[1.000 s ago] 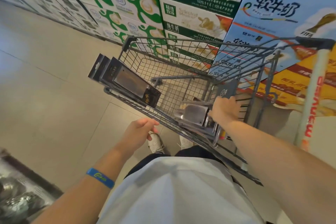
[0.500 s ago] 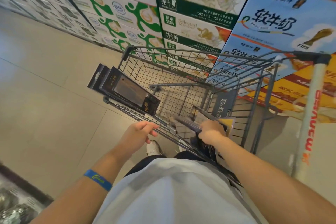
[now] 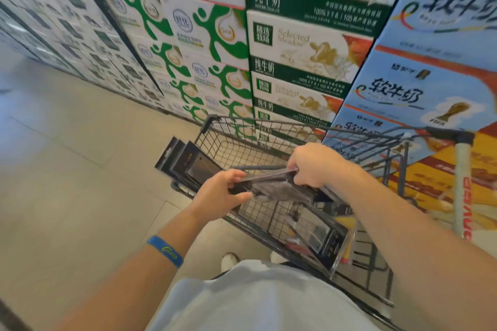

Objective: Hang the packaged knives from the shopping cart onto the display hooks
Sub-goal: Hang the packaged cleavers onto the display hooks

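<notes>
A dark packaged knife [image 3: 271, 185] is held flat above the wire shopping cart [image 3: 242, 140]. My right hand [image 3: 314, 166] grips its right end from above, and my left hand [image 3: 223, 196] holds its left end, thumb on top. Several more packaged knives [image 3: 185, 166] lean over the cart's left rim. Another packaged knife [image 3: 320, 236] lies inside the cart at its near end. No display hooks are in view.
Stacked milk cartons [image 3: 295, 48] form a wall right behind the cart, with blue cartons [image 3: 430, 75] to the right. The cart handle [image 3: 464, 185] stands at the right. Tiled floor [image 3: 67, 169] stretches to the left. My shoes [image 3: 230, 260] show below the cart.
My right hand has lifted a packaged knife out of the cart. My left hand has risen from beside the cart and taken the package's left end. The view has tilted upward.
</notes>
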Motion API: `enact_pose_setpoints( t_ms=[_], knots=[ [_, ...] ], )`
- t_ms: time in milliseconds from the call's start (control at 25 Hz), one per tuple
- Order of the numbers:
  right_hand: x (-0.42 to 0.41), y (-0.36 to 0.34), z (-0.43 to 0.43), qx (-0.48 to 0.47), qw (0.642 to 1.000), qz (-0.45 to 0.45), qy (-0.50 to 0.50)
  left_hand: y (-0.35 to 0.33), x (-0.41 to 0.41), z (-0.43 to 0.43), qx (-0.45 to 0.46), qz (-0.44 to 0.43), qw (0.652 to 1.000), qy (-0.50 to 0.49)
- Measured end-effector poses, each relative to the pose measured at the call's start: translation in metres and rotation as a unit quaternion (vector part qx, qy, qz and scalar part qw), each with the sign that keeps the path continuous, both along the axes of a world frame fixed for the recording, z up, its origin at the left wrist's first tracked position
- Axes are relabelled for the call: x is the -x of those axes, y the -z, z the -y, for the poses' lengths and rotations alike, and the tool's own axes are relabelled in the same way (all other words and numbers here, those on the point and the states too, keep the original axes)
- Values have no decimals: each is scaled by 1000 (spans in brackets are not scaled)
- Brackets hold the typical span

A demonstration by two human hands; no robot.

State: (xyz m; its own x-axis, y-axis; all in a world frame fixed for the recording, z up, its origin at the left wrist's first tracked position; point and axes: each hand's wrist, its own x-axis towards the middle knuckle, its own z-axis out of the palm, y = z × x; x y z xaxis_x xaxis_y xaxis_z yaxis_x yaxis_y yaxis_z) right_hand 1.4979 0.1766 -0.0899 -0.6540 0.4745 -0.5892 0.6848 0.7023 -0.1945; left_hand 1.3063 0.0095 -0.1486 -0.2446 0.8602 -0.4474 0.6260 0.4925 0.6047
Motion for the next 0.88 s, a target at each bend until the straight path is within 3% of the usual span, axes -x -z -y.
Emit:
enact_pose_setpoints(
  t_ms=[80,200,400,520,640,760,880],
  knots=[
    [13,-38,-4,-41,996,-19,-72,-13,7,-16,-29,-58,995,70],
    [29,-89,3,-63,990,-83,-93,-33,14,-26,-73,-68,988,120],
    [36,-143,-2,-32,969,-223,-97,-56,30,-23,-152,-49,986,50],
    [39,-123,-8,-22,935,-355,-10,-53,33,-14,-152,-1,988,-26],
    [39,-66,2,-77,872,-453,172,-48,35,-1,-160,-13,978,-132],
    [50,-14,39,111,862,-381,316,-57,38,15,-190,35,953,-235],
    [69,22,86,357,826,-338,274,-66,30,32,-234,114,906,-335]
  ],
)
